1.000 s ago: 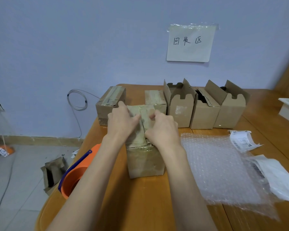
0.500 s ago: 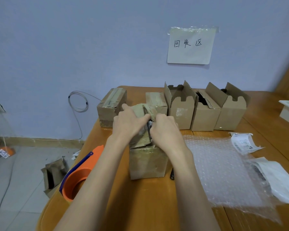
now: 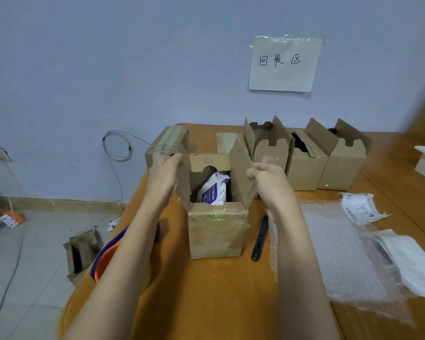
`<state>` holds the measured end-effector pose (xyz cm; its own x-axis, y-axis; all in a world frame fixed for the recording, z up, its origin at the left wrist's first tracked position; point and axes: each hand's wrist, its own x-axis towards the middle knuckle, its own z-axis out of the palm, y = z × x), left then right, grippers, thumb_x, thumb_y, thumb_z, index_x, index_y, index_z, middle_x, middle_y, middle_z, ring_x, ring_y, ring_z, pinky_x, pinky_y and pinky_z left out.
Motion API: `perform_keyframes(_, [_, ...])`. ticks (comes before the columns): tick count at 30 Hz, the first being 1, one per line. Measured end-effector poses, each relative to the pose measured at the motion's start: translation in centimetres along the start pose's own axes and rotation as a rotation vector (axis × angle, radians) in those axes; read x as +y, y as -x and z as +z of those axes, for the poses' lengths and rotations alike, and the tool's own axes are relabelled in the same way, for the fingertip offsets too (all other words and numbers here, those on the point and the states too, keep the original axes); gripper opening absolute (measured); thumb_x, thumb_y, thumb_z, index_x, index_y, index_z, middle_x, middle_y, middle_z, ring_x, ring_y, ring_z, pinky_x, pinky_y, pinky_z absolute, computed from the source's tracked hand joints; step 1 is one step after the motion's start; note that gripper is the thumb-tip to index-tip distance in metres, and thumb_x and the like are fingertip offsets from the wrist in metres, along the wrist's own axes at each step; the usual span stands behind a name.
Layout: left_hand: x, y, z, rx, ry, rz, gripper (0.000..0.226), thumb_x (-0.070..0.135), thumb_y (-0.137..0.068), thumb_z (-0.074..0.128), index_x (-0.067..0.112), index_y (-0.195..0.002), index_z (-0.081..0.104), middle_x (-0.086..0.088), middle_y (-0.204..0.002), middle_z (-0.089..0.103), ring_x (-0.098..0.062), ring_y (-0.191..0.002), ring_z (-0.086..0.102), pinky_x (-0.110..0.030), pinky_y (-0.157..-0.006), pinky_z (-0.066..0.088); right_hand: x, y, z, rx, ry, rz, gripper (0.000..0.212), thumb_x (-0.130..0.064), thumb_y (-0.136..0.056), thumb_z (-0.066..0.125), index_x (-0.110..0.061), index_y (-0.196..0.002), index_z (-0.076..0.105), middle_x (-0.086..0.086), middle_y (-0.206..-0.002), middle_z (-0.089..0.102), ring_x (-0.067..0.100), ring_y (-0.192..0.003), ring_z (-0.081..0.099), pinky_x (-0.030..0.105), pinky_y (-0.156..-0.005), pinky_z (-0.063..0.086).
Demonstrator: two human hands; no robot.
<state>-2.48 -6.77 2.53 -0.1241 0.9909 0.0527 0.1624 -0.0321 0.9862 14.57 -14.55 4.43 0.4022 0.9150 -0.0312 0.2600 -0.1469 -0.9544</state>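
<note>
The cardboard box (image 3: 216,229) is standing upright on the wooden table (image 3: 206,303), right in the middle and close to the person, and its top is gaping open. The left hand (image 3: 163,173) is gripping the left flap (image 3: 184,187), fingers curled over its upper edge and holding it out to the side. The right hand (image 3: 270,180) is pinching the right flap (image 3: 241,175) between thumb and fingertips, and that flap is standing nearly upright. The far flap is showing a red "6.L" mark. Down inside, a white packet (image 3: 214,190) with purple print is leaning at a tilt.

Just beside the box on its right, a slim black tool (image 3: 260,238) is lying flat on the table, touching the edge of a sheet of bubble wrap (image 3: 341,253). Further right, a printed label (image 3: 358,208) and a white bag (image 3: 412,263) are resting on and beside the wrap.

Behind the box a row is lining the wall: two taped boxes (image 3: 165,148) on the left, three opened boxes (image 3: 307,168) on the right. An orange bowl (image 3: 106,256) is peeking out under the left forearm at the table edge. On the floor an empty carton (image 3: 81,253) is lying open, a cable loop (image 3: 117,146) is hanging on the wall, and a handwritten paper sign (image 3: 284,63) is taped up above.
</note>
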Motion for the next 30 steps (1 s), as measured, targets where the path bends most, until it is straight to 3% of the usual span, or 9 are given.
perform_keyframes(5, [-2.0, -0.1, -2.8, 0.005, 0.156, -0.236, 0.026, 0.014, -0.084, 0.064, 0.003, -0.104, 0.053, -0.012, -0.09, 0.057, -0.021, -0.068, 0.054, -0.026, -0.05, 0.043, 2.3, -0.6, -1.5, -0.014, -0.229, 0.136, 0.022, -0.005, -0.093, 0.056, -0.01, -0.113, 0.062, 0.005, -0.093, 0.069, 0.017, -0.083, 0.065, 0.03, -0.073, 0.051])
perform_keyframes(11, [-3.6, 0.0, -2.3, -0.047, 0.036, -0.228, 0.008, 0.013, -0.091, 0.059, 0.015, -0.094, 0.051, -0.006, -0.096, 0.053, -0.018, -0.082, 0.053, -0.028, -0.06, 0.042, 3.8, -1.2, -1.0, 0.013, -0.049, 0.155, 0.042, -0.012, -0.088, 0.066, -0.01, -0.129, 0.057, 0.006, -0.118, 0.063, 0.019, -0.103, 0.06, 0.032, -0.084, 0.049])
perform_keyframes(14, [-3.7, -0.4, -1.4, -0.085, -0.202, -0.1, 0.019, 0.019, -0.095, 0.049, 0.023, -0.114, 0.049, -0.006, -0.117, 0.051, -0.021, -0.099, 0.052, -0.035, -0.078, 0.045, 3.3, -1.1, -0.4, 0.137, 0.212, -0.107, 0.053, 0.0, -0.085, 0.063, -0.02, -0.132, 0.052, -0.002, -0.13, 0.051, 0.018, -0.121, 0.048, 0.029, -0.097, 0.042])
perform_keyframes(17, [-3.3, -0.6, -0.9, -0.047, -0.559, 0.077, 0.04, 0.021, -0.094, 0.043, 0.036, -0.13, 0.052, -0.007, -0.138, 0.041, -0.028, -0.122, 0.045, -0.044, -0.099, 0.04, 1.9, -0.7, 0.8, 0.183, 0.404, -0.403, 0.049, 0.015, -0.077, 0.047, -0.021, -0.104, 0.067, -0.006, -0.104, 0.059, 0.009, -0.11, 0.041, 0.012, -0.085, 0.034])
perform_keyframes(19, [-2.4, -0.4, -0.6, 0.038, -0.725, 0.167, 0.045, 0.018, -0.093, 0.042, 0.035, -0.132, 0.056, -0.005, -0.144, 0.039, -0.029, -0.131, 0.039, -0.048, -0.106, 0.035, 0.8, -0.3, 1.6, 0.151, 0.437, -0.455, 0.041, 0.009, -0.08, 0.047, -0.022, -0.091, 0.072, -0.01, -0.081, 0.058, 0.008, -0.101, 0.041, 0.016, -0.086, 0.038])
perform_keyframes(21, [-1.5, 0.0, -0.3, 0.06, -0.774, 0.223, 0.042, 0.015, -0.092, 0.041, 0.03, -0.125, 0.063, -0.004, -0.143, 0.044, -0.029, -0.127, 0.043, -0.046, -0.105, 0.037, -0.2, 0.1, 2.5, 0.148, 0.532, -0.478, 0.032, -0.003, -0.083, 0.051, -0.025, -0.09, 0.072, -0.013, -0.073, 0.056, 0.011, -0.097, 0.043, 0.024, -0.089, 0.033])
perform_keyframes(25, [-0.4, 0.9, 0.5, 0.041, -0.813, 0.229, 0.023, 0.028, -0.091, 0.044, 0.016, -0.091, 0.065, -0.001, -0.107, 0.062, -0.026, -0.094, 0.054, -0.042, -0.09, 0.045, -1.7, 0.1, 3.8, 0.06, 0.81, -0.451, 0.018, -0.019, -0.083, 0.059, -0.02, -0.1, 0.065, -0.001, -0.096, 0.067, 0.021, -0.103, 0.054, 0.032, -0.092, 0.03])
perform_keyframes(27, [-0.1, 1.4, 0.7, 0.006, -0.825, 0.182, 0.017, 0.031, -0.09, 0.052, 0.015, -0.095, 0.058, 0.0, -0.099, 0.057, -0.026, -0.094, 0.053, -0.041, -0.091, 0.044, -1.9, -0.1, 4.2, 0.02, 0.952, -0.348, 0.014, -0.028, -0.086, 0.058, -0.017, -0.094, 0.059, 0.002, -0.1, 0.066, 0.024, -0.107, 0.053, 0.037, -0.096, 0.031])
perform_keyframes(30, [0.0, 2.0, 0.8, -0.059, -0.815, 0.124, 0.03, 0.02, -0.089, 0.056, 0.02, -0.119, 0.05, -0.008, -0.118, 0.058, -0.03, -0.106, 0.055, -0.035, -0.079, 0.042, -1.0, -0.6, 4.8, -0.007, 1.101, -0.26, 0.027, -0.044, -0.089, 0.055, -0.019, -0.1, 0.057, 0.002, -0.108, 0.065, 0.025, -0.118, 0.044, 0.04, -0.098, 0.028])
